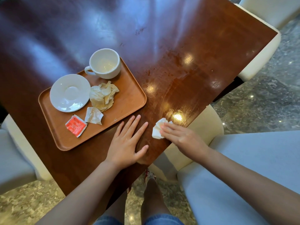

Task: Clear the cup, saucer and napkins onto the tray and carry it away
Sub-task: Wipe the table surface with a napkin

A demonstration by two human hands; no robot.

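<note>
An orange-brown tray (128,101) lies on the dark wooden table (186,46). On it stand an empty white cup (104,63) at the far corner and a white saucer (69,93) to its left. A crumpled stained napkin (103,95) lies beside the saucer. Near the tray's front lie a torn white packet (93,115) and a red packet (76,125). My left hand (128,143) rests flat on the table, fingers spread, just right of the tray. My right hand (181,137) presses on a white crumpled napkin (158,129) near the table's right edge.
Cream chairs surround the table: one at the right edge (258,59), one near my right arm (243,159), one at the left (14,153). The floor is speckled stone (267,103). My legs and a shoe (150,174) stand by the table's near corner.
</note>
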